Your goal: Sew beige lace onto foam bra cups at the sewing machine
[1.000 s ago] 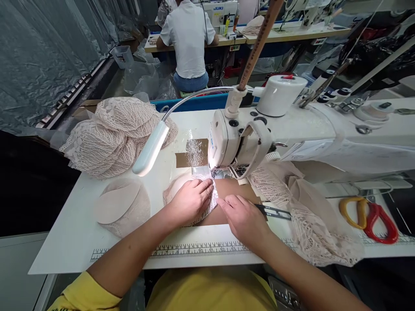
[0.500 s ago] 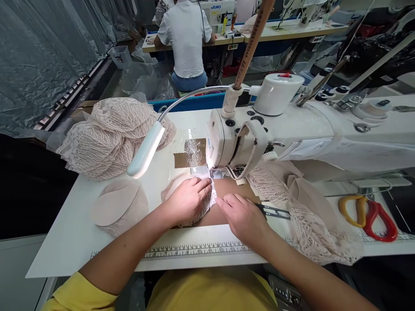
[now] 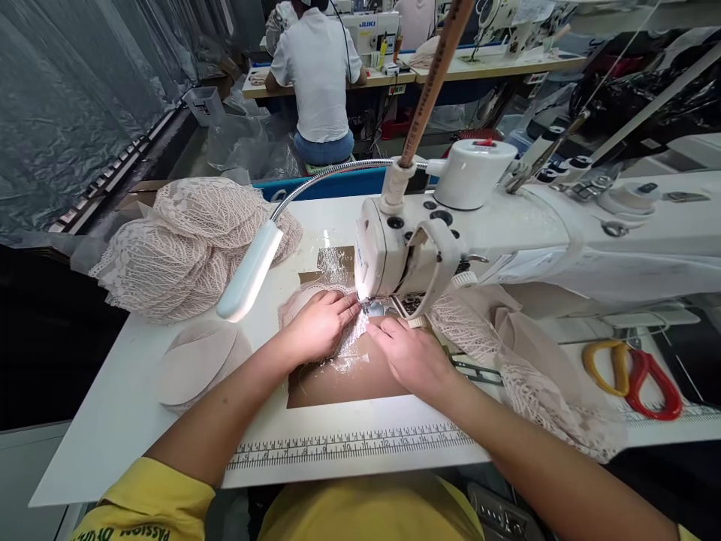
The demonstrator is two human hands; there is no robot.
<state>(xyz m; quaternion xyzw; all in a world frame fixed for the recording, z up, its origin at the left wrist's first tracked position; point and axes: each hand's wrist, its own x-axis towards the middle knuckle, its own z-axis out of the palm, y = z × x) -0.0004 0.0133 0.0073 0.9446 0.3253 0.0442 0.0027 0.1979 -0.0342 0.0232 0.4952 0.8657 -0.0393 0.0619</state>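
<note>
My left hand lies flat, fingers stretched, on a pale lace piece at the needle of the white sewing machine. My right hand rests just right of the lace, fingers flat on the brown taped patch, fingertips close to the presser foot. The lace runs under the foot and out behind the machine head.
A heap of lace cups sits at the left, with flat beige cup pieces in front. A gooseneck lamp hangs over the table. More lace lies right, near black snips and red-yellow scissors. Another person sews far behind.
Both hands have slid away from me toward the needle, pushing the lace further under the foot. More of the brown patch shows in front of them.
</note>
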